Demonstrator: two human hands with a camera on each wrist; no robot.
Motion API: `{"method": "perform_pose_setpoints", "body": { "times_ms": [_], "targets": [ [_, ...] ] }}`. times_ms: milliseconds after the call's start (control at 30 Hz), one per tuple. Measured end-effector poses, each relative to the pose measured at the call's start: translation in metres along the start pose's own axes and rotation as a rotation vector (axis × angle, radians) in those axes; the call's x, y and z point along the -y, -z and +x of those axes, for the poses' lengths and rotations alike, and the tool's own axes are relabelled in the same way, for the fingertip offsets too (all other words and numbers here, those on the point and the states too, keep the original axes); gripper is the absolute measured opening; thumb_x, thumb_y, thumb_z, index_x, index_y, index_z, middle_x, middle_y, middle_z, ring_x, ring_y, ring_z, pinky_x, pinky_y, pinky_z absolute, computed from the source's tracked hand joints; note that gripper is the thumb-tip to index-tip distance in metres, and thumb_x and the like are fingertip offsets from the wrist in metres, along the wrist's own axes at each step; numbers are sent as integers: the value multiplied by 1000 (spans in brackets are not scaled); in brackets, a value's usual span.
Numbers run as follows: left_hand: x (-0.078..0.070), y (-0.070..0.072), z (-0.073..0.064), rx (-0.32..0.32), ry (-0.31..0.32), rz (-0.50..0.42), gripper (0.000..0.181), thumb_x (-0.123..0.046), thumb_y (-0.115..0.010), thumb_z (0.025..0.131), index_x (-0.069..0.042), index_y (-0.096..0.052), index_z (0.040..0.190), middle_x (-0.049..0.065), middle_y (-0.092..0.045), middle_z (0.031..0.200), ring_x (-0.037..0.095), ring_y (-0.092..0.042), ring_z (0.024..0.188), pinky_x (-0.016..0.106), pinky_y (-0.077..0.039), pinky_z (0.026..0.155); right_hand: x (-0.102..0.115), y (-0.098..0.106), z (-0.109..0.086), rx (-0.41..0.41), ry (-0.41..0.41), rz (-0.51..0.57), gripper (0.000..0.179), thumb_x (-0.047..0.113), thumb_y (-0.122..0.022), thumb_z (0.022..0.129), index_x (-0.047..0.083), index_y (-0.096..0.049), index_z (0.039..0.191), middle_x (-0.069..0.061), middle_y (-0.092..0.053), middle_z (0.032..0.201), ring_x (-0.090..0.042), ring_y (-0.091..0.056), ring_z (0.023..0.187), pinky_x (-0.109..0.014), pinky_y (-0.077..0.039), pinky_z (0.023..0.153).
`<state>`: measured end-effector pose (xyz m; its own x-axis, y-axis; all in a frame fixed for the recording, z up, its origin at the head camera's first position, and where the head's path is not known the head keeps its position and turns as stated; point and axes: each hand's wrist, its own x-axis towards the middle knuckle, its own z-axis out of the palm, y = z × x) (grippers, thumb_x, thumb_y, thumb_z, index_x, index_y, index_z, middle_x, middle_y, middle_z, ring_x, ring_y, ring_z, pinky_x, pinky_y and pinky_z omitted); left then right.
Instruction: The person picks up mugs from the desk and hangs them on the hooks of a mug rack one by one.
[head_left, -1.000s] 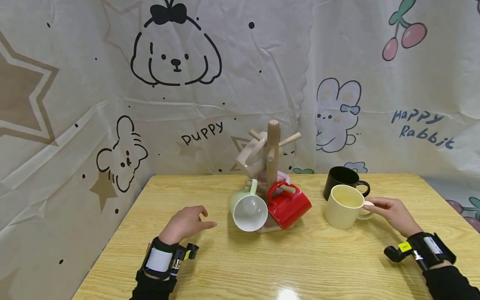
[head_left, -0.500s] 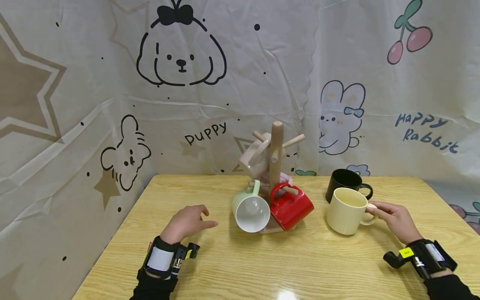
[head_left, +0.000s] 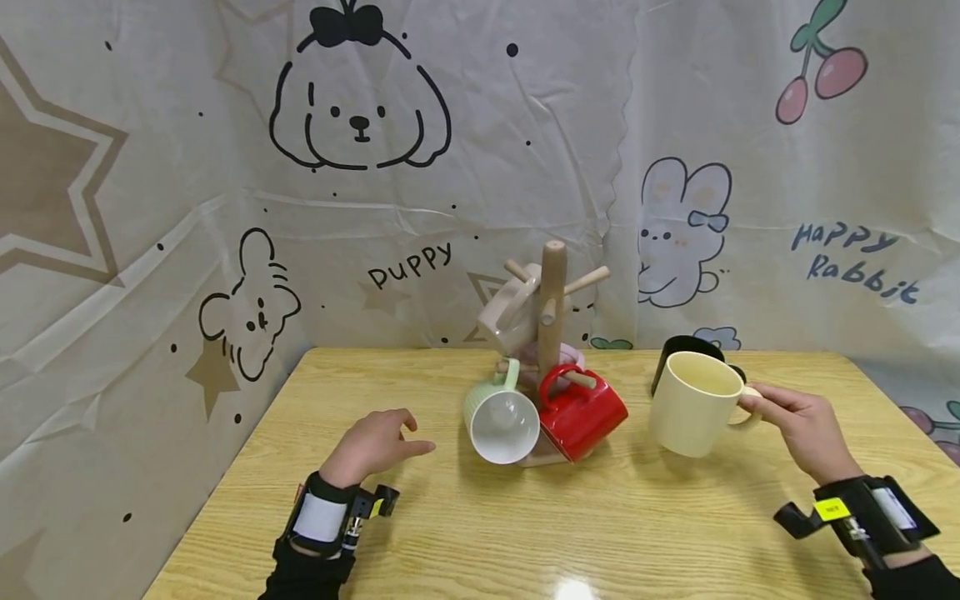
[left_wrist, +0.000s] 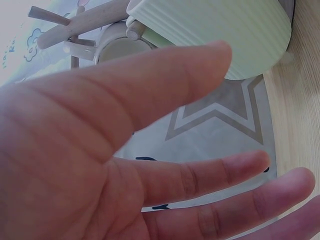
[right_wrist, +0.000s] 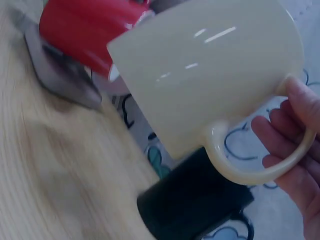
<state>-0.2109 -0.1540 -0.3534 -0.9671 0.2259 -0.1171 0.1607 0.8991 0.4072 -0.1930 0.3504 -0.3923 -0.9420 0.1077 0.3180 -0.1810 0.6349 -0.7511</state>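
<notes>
My right hand [head_left: 806, 429] pinches the handle of a pale yellow mug [head_left: 692, 408], which is upright and raised off the table; its handle [right_wrist: 265, 175] shows in the right wrist view. Behind it stands a black mug [right_wrist: 195, 200], partly hidden in the head view. My left hand [head_left: 372, 447] holds nothing, its fingers [left_wrist: 225, 200] relaxed and apart, left of a light green mug [head_left: 501, 421]. That mug hangs on a wooden mug tree [head_left: 552, 308] along with a red mug [head_left: 583, 414], a cream mug [head_left: 510, 312] and a pink mug [head_left: 567, 357] mostly hidden behind the post.
Everything stands on a light wooden table [head_left: 450, 533]. A printed cloth [head_left: 420, 192] hangs behind and to the left. The tree's bare upper pegs [head_left: 588, 280] stick out toward the right and the front.
The yellow mug, resting on the table earlier, has been lifted by its handle in my right hand. It now covers more of the black mug. My left hand has stayed in place.
</notes>
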Motion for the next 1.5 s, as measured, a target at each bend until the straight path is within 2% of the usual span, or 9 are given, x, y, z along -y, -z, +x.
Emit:
{"method": "perform_pose_setpoints", "body": {
  "times_ms": [300, 567, 767, 833, 1000, 1033, 1300, 1500],
  "targets": [
    [2, -1, 0, -7, -14, 16, 38, -35, -67, 82, -3, -62, 102, 9, -66, 90, 17, -59, 74, 30, -44, 59, 31, 3, -16, -44, -13, 83, 35, 23, -58, 91, -1, -62, 116, 35, -58, 87, 16, -55, 82, -5, -41, 68],
    [3, 0, 0, 4, -15, 5, 40, -37, -66, 82, -3, -62, 103, 9, -66, 91, 18, -59, 75, 31, -45, 60, 69, -6, -29, -85, 37, 189, 26, 11, -60, 89, 2, -65, 112, 32, -61, 91, 15, -56, 88, -4, -43, 72],
    [3, 1, -1, 8, -16, -4, 43, -39, -66, 81, -3, -61, 104, 9, -66, 92, 18, -59, 75, 31, -45, 60, 94, -19, -35, -45, 64, 336, 22, 6, -60, 87, 9, -69, 108, 25, -66, 92, 10, -59, 88, -5, -44, 75],
    [3, 1, -1, 11, -16, -5, 43, -39, -66, 81, -3, -61, 104, 9, -66, 92, 17, -59, 76, 31, -45, 60, 101, -25, -38, -13, 52, 386, 22, 7, -60, 87, 8, -69, 107, 21, -67, 91, 6, -60, 87, -7, -44, 76],
    [2, 3, -2, 10, -20, -8, 43, -39, -66, 81, -3, -61, 104, 9, -66, 91, 17, -59, 76, 31, -45, 60, 119, -41, -41, 37, 16, 354, 30, 17, -61, 88, -2, -65, 110, 20, -67, 91, -1, -59, 85, -13, -46, 76],
    [2, 3, -2, 9, -20, -10, 42, -39, -66, 81, -3, -61, 104, 9, -66, 92, 18, -59, 76, 31, -45, 60, 122, -44, -41, 38, 18, 335, 31, 18, -62, 88, -4, -64, 110, 21, -67, 91, -1, -59, 85, -13, -46, 76],
    [3, 4, -2, 3, -24, -3, 42, -37, -66, 82, -2, -61, 105, 10, -66, 92, 18, -59, 77, 30, -44, 60, 136, -69, -41, 31, 64, 414, 32, 13, -64, 85, -9, -64, 108, 19, -67, 90, -1, -61, 82, -16, -50, 73],
    [3, 2, 0, 7, -24, -3, 42, -37, -66, 82, -2, -61, 105, 10, -66, 91, 18, -58, 76, 30, -44, 60, 140, -81, -43, 22, 72, 454, 28, 8, -65, 84, -12, -64, 105, 18, -67, 88, 0, -60, 81, -16, -50, 73]
  ]
}}
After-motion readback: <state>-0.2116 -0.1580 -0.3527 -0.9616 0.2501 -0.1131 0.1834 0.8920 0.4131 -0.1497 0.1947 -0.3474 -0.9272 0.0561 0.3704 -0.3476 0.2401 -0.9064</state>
